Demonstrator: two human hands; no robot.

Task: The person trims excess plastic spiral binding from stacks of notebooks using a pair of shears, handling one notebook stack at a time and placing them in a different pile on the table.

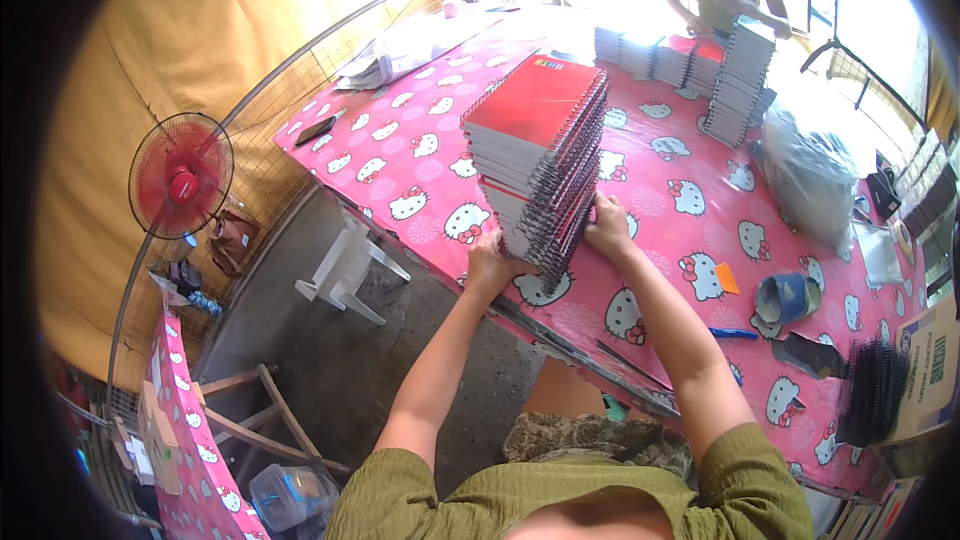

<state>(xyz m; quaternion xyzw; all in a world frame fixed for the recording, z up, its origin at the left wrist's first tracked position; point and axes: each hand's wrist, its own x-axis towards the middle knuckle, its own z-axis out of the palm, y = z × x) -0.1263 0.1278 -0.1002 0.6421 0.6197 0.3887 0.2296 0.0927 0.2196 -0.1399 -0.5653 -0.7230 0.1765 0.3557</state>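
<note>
Stack of spiral notebooks (pixel 543 165) between both hands, on pink table (pixel 680 240) edge. Left hand (pixel 487 258) grips near bottom corner; right hand (pixel 607 227) presses coil side. Likely heavy, stiff but shear-prone, covers slippery. Best hold: low, both sides, squeezing inward.

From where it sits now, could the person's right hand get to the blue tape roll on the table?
Probably yes: the right hand rests against the notebook stack, and only bare tablecloth lies between it and the blue tape roll.
</note>
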